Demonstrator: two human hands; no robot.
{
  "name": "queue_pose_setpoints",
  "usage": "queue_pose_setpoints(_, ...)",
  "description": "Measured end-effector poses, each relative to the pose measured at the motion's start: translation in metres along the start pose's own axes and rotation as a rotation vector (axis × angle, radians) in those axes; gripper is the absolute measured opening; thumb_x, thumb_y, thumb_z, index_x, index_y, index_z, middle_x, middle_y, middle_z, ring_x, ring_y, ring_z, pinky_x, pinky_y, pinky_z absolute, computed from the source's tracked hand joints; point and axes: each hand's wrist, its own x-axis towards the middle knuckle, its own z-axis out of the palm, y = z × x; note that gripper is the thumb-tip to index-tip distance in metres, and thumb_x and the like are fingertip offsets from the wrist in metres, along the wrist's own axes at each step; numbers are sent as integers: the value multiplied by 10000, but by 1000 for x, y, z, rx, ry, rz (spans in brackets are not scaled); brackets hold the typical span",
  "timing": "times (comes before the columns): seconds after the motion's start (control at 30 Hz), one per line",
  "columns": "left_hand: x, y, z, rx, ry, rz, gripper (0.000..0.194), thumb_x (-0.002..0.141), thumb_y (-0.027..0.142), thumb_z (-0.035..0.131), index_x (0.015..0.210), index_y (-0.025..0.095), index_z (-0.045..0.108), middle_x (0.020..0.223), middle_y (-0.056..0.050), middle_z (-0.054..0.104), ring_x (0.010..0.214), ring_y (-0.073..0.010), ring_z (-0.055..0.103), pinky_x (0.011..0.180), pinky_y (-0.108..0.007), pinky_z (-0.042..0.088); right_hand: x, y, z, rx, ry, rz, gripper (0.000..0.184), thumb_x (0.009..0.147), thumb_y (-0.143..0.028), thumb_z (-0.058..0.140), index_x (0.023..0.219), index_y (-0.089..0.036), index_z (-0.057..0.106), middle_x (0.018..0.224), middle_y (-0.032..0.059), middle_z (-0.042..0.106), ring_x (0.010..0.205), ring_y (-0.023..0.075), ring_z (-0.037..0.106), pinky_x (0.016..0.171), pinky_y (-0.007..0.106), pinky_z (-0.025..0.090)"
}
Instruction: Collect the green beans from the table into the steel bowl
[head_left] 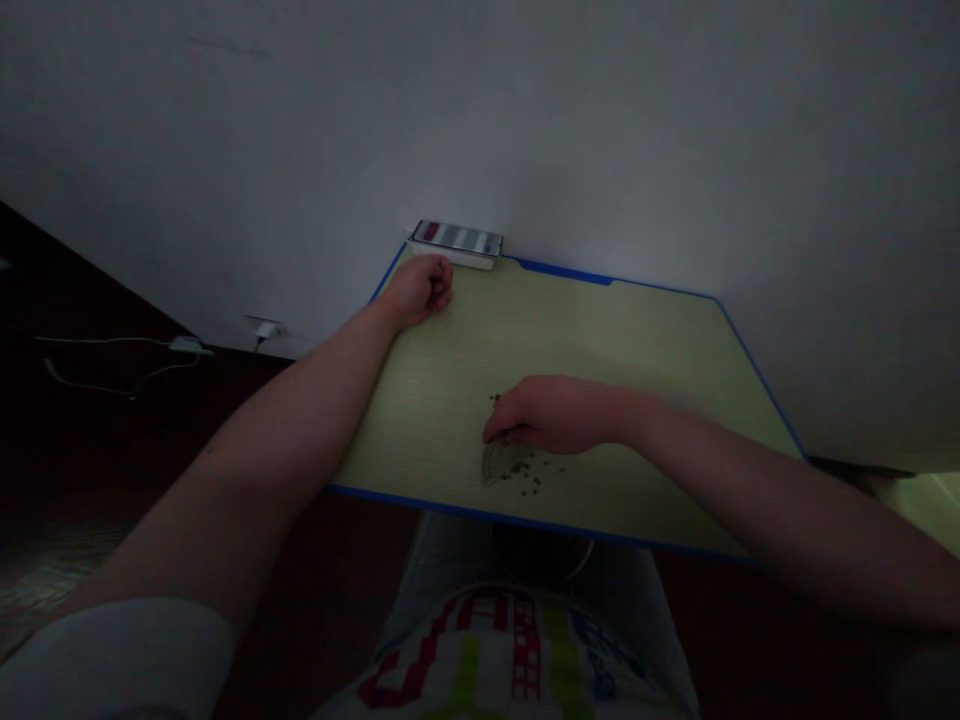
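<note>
My right hand [536, 412] is over the near middle of the pale board-like tabletop [577, 330], its fingers pinched on a clear protractor [493, 466]. Only part of the protractor's curved, marked edge shows; the rest is under my fingers. Small dark bits like seeds or grains [525, 478] lie scattered beside and beneath it. A few more of the bits are just beyond my fingertips. Curled into a loose fist, my left hand [424, 288] rests at the tabletop's far left corner, with nothing visible in it. It is nearest to a phone [457, 238].
The phone lies on a white box [472, 260] against the grey wall [637, 150]. Blue edging [450, 506] borders the tabletop. A round dark container [544, 553] sits below its near edge, between my legs. A plug [264, 330] and white cables [187, 346] are at left.
</note>
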Motion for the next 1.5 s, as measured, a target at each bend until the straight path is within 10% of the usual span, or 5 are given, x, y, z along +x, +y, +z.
queue_pose_setpoints(0.33, 2, -1, -3, 18, -31, 20, 127, 648, 122, 408, 537, 186, 412, 427, 43, 324, 328, -62, 328, 336, -186, 192, -43, 5, 18, 41, 61, 102, 299, 882, -118, 474, 1075, -176, 694, 1000, 64, 719, 902, 178, 650, 795, 270, 456)
queue_pose_setpoints(0.73, -1, 1, 1, -5, 1, -16, 102, 649, 121, 404, 574, 184, 432, 427, 45, 309, 336, -58, 329, 340, -180, 207, -86, 10, 69, 79, 560, 587, 351, 862, -211, 473, 1157, -180, 662, 1063, 71, 717, 904, 204, 676, 779, 306, 520)
queue_pose_setpoints(1.5, -2, 4, 1, -1, -6, -36, 142, 690, 161, 420, 550, 187, 418, 420, 45, 314, 332, -55, 326, 336, -190, 190, -28, -20, 37, 106, 173, 146, 365, 826, -15, 448, 1077, -144, 680, 1061, 92, 688, 987, 184, 617, 870, 292, 437)
